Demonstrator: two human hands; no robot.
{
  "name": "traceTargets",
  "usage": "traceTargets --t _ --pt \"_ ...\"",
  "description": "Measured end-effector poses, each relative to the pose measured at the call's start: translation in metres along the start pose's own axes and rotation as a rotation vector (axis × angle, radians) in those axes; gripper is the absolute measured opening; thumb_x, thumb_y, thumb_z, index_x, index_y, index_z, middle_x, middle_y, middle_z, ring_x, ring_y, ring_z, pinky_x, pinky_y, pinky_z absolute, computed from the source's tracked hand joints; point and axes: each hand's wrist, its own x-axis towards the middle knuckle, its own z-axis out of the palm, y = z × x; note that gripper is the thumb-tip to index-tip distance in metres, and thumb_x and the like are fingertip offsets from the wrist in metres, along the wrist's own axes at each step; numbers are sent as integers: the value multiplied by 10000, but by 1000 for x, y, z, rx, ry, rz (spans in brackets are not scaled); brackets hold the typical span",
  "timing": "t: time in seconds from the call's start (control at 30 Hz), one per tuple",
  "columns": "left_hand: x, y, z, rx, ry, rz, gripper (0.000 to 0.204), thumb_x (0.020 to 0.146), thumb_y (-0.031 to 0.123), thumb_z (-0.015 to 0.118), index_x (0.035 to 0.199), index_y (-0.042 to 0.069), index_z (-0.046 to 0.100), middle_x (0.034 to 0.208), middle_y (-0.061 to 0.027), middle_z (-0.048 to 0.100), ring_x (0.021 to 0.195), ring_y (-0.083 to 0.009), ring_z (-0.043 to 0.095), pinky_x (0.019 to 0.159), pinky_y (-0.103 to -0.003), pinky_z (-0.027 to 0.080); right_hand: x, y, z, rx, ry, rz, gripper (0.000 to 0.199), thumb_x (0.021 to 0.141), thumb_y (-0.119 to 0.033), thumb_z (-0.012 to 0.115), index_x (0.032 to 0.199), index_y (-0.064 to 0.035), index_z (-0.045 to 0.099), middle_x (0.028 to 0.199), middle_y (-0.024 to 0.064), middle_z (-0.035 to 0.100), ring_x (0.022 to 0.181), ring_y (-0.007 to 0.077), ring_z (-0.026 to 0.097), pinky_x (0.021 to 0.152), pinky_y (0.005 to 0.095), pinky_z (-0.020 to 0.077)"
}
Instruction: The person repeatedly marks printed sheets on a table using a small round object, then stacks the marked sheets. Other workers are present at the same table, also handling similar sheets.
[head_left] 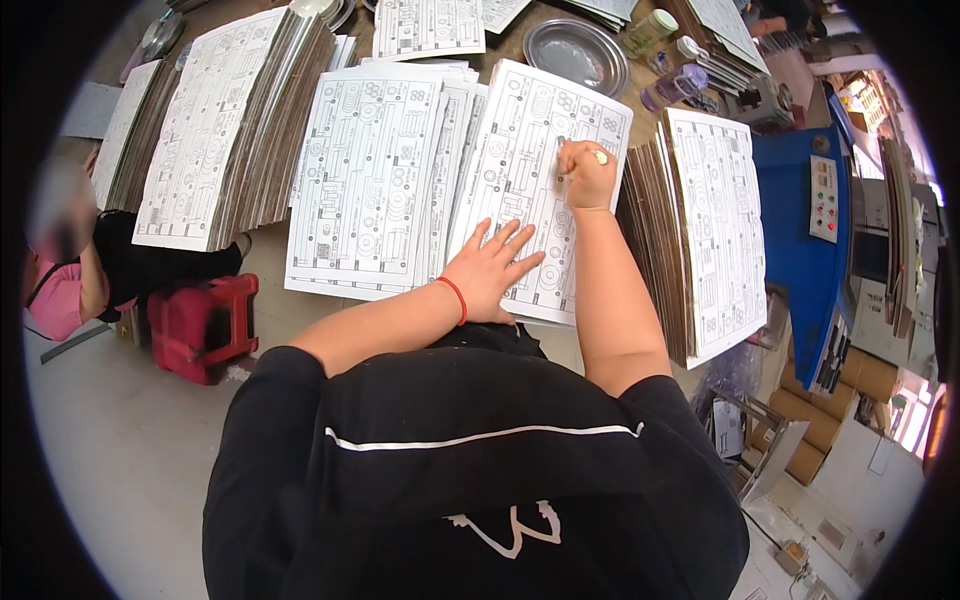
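A white sheet printed with black line drawings of parts (520, 130) lies on top of a stack in front of me. My left hand (485, 270) rests flat on its lower part, fingers spread, with a red cord round the wrist. Farther up the same sheet, my right hand (588, 178) is closed in a fist around a small tool with a pale, rounded end (600, 157). The fingers hide most of that tool, so its kind cannot be made out. Just left of this stack lies another pile of similar printed sheets (365, 180).
Tall stacks of printed boards stand at the left (205, 130) and right (725, 230). Toward the back are a round metal tray (577, 60) and a purple-lidded jar (675, 87). A red stool (205, 328) and a seated person (65, 290) are at left, a blue machine (795, 200) at right.
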Motion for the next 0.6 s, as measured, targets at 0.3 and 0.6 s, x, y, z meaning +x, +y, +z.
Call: traceTargets --t 0.3,0.6 --pt "-2 5 8 4 85 24 938 772 598 668 1499 130 303 1560 -214 209 1458 -378 166 1168 -557 147 -87 -16 -1 -87 -132 42 191 722 -58 469 542 -11 510 562 52 530 529 130 435 580 260 402" --pt "-45 -17 -3 -190 593 192 561 795 16 632 1339 24 491 1326 -284 506 1215 -425 517 1025 -434 440 -52 -124 -49 180 -35 -334 233 809 -175 470 629 -40 530 640 101 526 675 223 485 868 428 430"
